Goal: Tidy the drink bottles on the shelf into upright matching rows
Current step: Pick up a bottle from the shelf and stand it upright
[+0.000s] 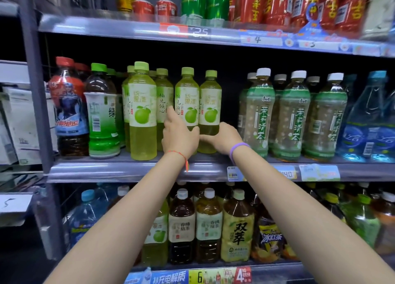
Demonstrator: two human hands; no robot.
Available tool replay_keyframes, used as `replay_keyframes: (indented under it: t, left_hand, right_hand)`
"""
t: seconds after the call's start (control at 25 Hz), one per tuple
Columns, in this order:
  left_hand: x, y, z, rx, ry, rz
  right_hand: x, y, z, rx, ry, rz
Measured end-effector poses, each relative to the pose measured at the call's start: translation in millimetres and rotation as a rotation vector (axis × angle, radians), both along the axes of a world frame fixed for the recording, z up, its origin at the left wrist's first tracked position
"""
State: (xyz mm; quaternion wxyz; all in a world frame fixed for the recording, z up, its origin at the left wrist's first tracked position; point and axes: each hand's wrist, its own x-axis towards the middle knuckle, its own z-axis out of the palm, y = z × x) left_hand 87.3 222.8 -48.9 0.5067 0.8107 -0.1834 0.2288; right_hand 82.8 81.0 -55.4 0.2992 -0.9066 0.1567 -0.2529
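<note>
A: We note the left hand (179, 137) wrapped round one pomelo bottle (187, 97), the right hand (222, 137) closed low on its neighbour (210, 104), both on the middle shelf (128, 170).

B: We advise sliding them upright, labels forward, flush with the front bottle (142, 112). Pale green caps, yellow-green drink.
</note>
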Motion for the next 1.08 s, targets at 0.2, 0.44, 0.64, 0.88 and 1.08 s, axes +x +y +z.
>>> replay_keyframes:
  t: [0.2,0.44,0.64,0.88,1.08]
  left_hand:
    - [-8,12,-11,-0.003,-0.131,-0.037]
    - [-19,9,-15,-0.048,-0.138,-0.070]
    - [-27,-4,-14,-0.051,-0.172,-0.156]
    - [-31,-10,-15,0.018,-0.177,-0.187]
    - [-28,-13,-19,0.036,-0.182,-0.226]
  right_hand:
    - [-44,27,10,0.085,0.014,-0.026]
    - [-77,34,2,0.165,-0.268,0.042]
    - [-81,44,2,0.267,-0.275,0.129]
    - [-75,43,3,0.327,-0.158,0.107]
    - [-76,41,4,0.330,-0.191,0.066]
